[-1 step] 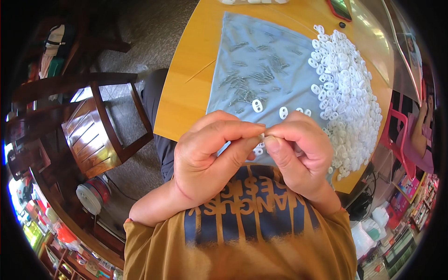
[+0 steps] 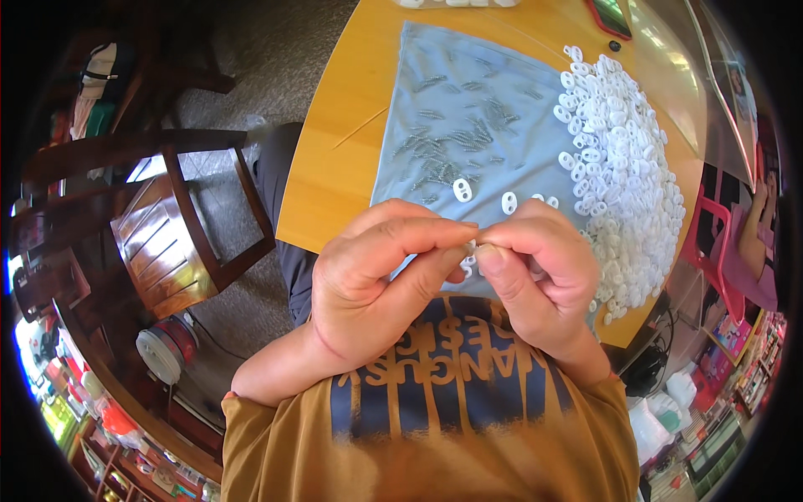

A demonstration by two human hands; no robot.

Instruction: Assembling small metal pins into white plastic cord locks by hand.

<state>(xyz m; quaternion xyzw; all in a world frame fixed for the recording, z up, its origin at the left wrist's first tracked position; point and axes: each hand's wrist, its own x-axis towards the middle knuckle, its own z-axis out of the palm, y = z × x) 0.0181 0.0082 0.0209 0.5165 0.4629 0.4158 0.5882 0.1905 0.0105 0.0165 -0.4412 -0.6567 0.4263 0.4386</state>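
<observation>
We pinch one small white plastic piece [image 2: 471,248] between our left hand [image 2: 376,280] and right hand [image 2: 535,272], fingertips meeting over the wooden table's [image 2: 335,176] near edge, close to the white pile [image 2: 623,167] for easy reach.

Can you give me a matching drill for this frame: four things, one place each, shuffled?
Things:
1. pile of white plastic pieces
2. small metal springs
3. wooden chair
4. small white piece

Places:
a. floor, left of the table
b. pinched between both hands
c. right side of the cloth
d. scattered mid-cloth

Pairs: 1-c, 2-d, 3-a, 4-b
</observation>
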